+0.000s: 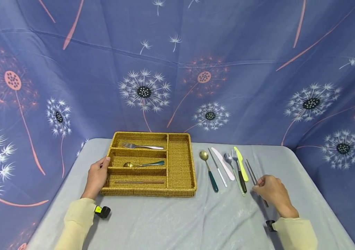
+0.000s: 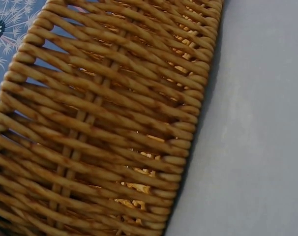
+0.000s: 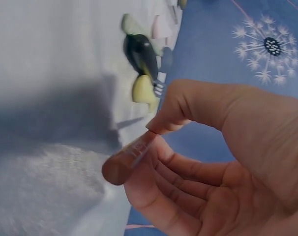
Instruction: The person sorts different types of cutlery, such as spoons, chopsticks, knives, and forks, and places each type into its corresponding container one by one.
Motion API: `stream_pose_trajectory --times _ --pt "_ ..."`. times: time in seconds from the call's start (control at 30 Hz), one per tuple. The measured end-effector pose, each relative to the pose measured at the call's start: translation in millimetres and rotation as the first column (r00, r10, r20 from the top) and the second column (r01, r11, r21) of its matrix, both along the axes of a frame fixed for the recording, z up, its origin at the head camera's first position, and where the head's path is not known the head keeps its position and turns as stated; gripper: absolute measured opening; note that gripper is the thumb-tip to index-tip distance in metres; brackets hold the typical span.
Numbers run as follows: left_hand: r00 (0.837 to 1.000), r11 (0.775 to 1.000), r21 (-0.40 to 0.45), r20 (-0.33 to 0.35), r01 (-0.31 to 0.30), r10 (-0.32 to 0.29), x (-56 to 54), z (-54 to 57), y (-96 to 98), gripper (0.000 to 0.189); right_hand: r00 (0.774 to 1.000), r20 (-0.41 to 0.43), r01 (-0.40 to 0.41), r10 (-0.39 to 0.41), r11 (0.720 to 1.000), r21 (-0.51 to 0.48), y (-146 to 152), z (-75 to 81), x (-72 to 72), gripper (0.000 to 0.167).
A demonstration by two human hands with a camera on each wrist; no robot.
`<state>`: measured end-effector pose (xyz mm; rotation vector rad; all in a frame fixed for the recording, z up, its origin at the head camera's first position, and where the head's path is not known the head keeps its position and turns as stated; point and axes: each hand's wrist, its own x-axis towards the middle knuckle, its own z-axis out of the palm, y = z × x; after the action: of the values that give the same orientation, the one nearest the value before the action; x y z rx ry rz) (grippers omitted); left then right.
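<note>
My left hand [image 1: 96, 177] grips the left rim of a woven cutlery tray [image 1: 180, 192], whose wicker side wall [image 2: 104, 113] fills much of the left wrist view. Inside the tray, a fork [image 1: 143, 146] lies in the back compartment, a green-handled spoon [image 1: 146, 164] in the middle one, and brown-ended chopsticks [image 1: 139, 182] in the front one. At the right, my right hand [image 1: 272, 192] pinches chopsticks [image 1: 251, 172] between thumb and fingers. Their brown rounded end [image 3: 120, 169] points toward the camera in the right wrist view.
Between tray and right hand lie a gold spoon with green handle [image 1: 213, 182], a white-handled chopstick-like piece [image 1: 219, 172], a pink knife [image 1: 224, 165], a pale-green-handled spoon [image 1: 228, 158], a black-handled fork [image 1: 242, 182] and a yellow knife [image 1: 241, 165]. A patterned blue curtain [image 1: 177, 104] stands behind.
</note>
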<state>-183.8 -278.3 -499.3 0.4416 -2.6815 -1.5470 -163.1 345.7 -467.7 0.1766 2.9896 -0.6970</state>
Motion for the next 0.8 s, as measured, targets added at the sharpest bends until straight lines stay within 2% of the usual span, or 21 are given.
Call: stream_pose_trajectory --times 0.1,0.4,0.63,0.8 --pt "1.0 1.0 -0.011 -0.006 -0.001 0.001 -1.2 0.0 -0.2 0.071 1.0 0.005 -0.005 0.005 1.0 -0.001 -1.4 4.5 4.3 0.021" --pt "1.0 1.0 -0.02 0.003 -0.002 0.002 -1.3 -0.1 0.0 0.071 0.998 -0.05 -0.036 0.036 0.999 0.001 -14.6 21.4 11.4 0.019" --pt "1.0 1.0 -0.027 -0.005 0.001 -0.001 -1.9 0.2 -0.3 0.07 0.989 -0.096 -0.115 0.115 0.993 0.006 -36.9 39.7 11.9 0.018" --pt "1.0 1.0 -0.014 -0.006 0.006 -0.007 -0.6 -0.5 0.1 0.072 0.967 -0.165 -0.193 0.192 0.981 0.009 -58.0 46.8 8.4 0.013"
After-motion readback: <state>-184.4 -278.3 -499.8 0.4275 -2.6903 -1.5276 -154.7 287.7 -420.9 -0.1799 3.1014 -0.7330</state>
